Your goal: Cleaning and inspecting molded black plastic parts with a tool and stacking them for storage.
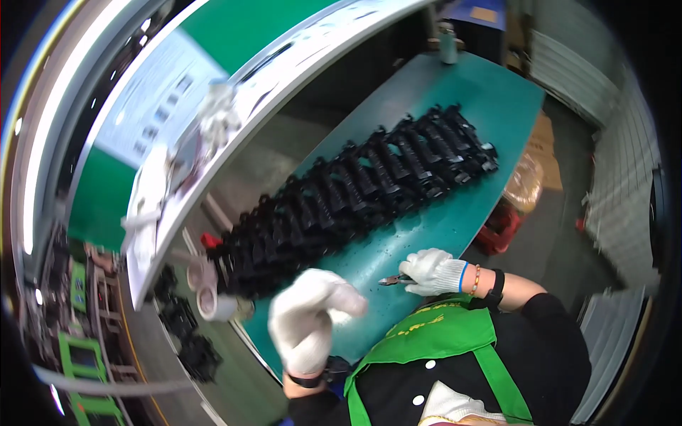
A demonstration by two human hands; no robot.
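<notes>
My right hand, in a white knit glove with a blue cuff edge, is closed around a pair of small cutting pliers. Their jaws point left over the near edge of the green table. To the left, my left hand, gloved in white too, is raised with bent fingers; motion blurs it, and nothing shows clearly in it. Beyond both hands, a long row of black moulded plastic parts lies packed side by side across the table. A dark object sits beside my left wrist, its kind unclear.
White tape rolls hang at the table's left end. A raised shelf with gloves and papers runs along the far side. A bottle stands at the far end. Right of the table are a red crate and cardboard.
</notes>
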